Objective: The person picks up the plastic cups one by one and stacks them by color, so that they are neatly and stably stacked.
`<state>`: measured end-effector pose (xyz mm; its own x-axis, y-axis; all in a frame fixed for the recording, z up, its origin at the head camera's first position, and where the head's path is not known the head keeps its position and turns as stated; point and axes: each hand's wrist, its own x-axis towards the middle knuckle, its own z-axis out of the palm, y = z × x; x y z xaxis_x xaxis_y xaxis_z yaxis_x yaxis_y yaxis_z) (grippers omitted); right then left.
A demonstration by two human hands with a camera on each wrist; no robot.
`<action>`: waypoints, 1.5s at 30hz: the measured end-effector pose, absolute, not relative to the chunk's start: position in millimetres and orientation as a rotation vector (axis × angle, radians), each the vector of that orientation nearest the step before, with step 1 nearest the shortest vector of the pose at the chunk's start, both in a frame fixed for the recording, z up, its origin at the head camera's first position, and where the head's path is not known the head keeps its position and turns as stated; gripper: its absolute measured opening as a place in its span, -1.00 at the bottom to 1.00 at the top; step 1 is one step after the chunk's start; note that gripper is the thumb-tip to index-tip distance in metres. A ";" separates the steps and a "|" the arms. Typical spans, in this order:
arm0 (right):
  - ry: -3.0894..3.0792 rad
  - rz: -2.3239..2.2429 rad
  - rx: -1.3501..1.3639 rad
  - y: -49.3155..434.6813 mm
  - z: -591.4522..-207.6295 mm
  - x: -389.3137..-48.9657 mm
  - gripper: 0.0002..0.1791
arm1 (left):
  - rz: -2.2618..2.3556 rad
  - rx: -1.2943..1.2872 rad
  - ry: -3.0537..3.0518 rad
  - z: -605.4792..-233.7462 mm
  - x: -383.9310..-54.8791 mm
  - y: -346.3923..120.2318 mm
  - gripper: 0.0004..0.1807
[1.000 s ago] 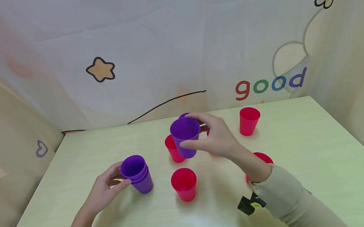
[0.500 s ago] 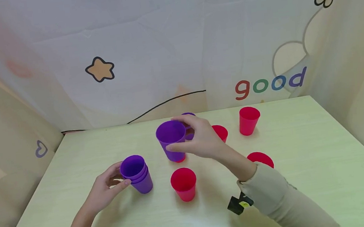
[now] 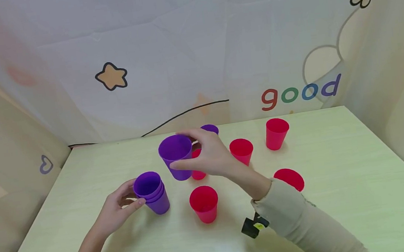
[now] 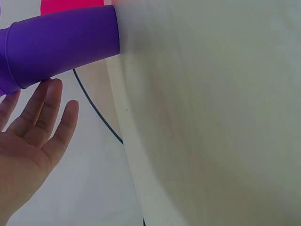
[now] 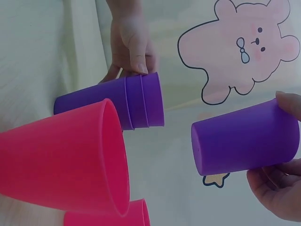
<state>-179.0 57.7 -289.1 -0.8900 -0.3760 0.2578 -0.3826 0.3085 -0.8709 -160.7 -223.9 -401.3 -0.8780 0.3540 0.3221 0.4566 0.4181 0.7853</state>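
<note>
One purple cup (image 3: 180, 171) sits in my right grip (image 3: 210, 154), pinched with the thumb on its near side and the fingers behind. I see it mouth up, lifted clear of the bench (image 3: 360, 191), beyond and to the right of the purple stack (image 3: 157, 202) and apart from it. My left grip (image 3: 116, 209) holds that stack of nested cups, also mouth up, its thumb near the upper rims and its fingers along the left side; I cannot tell whether the stack's base touches down. Just right of the stack stands the front red cup (image 3: 204, 205). Beyond the stack and to its right I make out the half-hidden red cup (image 3: 198, 176), the back purple cup (image 3: 209, 128), the middle red cup (image 3: 241, 150) and the far red cup (image 3: 277, 135). Well right of the stack, the sleeve (image 3: 286, 207) partly covers another red cup (image 3: 289, 178).
</note>
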 end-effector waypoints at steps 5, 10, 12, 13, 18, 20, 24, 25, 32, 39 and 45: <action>-2.530 1.678 0.778 50.8 -287.6 -179.7 -0.31 | -1.471 -0.729 -2.557 -399.9 -160.4 -223.2 -0.54; -2.529 1.665 0.801 44.7 -285.6 -181.0 -0.30 | -1.473 -0.733 -2.551 -400.2 -160.9 -223.4 -0.55; -2.521 1.674 0.813 42.7 -285.3 -182.5 -0.31 | -1.473 -0.732 -2.555 -400.3 -160.9 -223.6 -0.54; -2.515 1.678 0.824 41.6 -285.0 -183.3 -0.32 | -1.477 -0.725 -2.559 -400.5 -160.8 -223.7 -0.54; -2.484 1.676 0.888 35.2 -285.1 -187.5 -0.37 | -1.469 -0.730 -2.561 -401.4 -161.2 -224.2 -0.54; -2.475 1.672 0.907 32.5 -285.3 -188.5 -0.38 | -1.465 -0.733 -2.561 -401.6 -161.2 -224.3 -0.54; -2.470 1.654 0.934 27.0 -284.3 -188.6 -0.38 | -1.461 -0.739 -2.561 -401.7 -160.9 -224.3 -0.55; -2.478 1.645 0.936 25.6 -284.3 -188.6 -0.37 | -1.459 -0.740 -2.561 -401.7 -160.9 -224.3 -0.55; -2.504 1.596 0.955 14.7 -282.9 -187.9 -0.37 | -1.448 -0.740 -2.566 -401.5 -160.6 -225.0 -0.55; -2.502 1.598 0.968 6.2 -285.6 -188.3 -0.36 | -1.436 -0.729 -2.580 -401.7 -160.9 -225.2 -0.54; -2.513 1.586 0.993 0.3 -288.8 -189.0 -0.36 | -1.454 -0.747 -2.569 -401.3 -161.2 -226.1 -0.53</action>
<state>-189.0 0.3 -288.8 -0.7988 -0.5042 0.3281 -0.5132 0.2866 -0.8090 -161.2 -226.1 -401.3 -0.8753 0.3669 0.3149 0.4589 0.4251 0.7802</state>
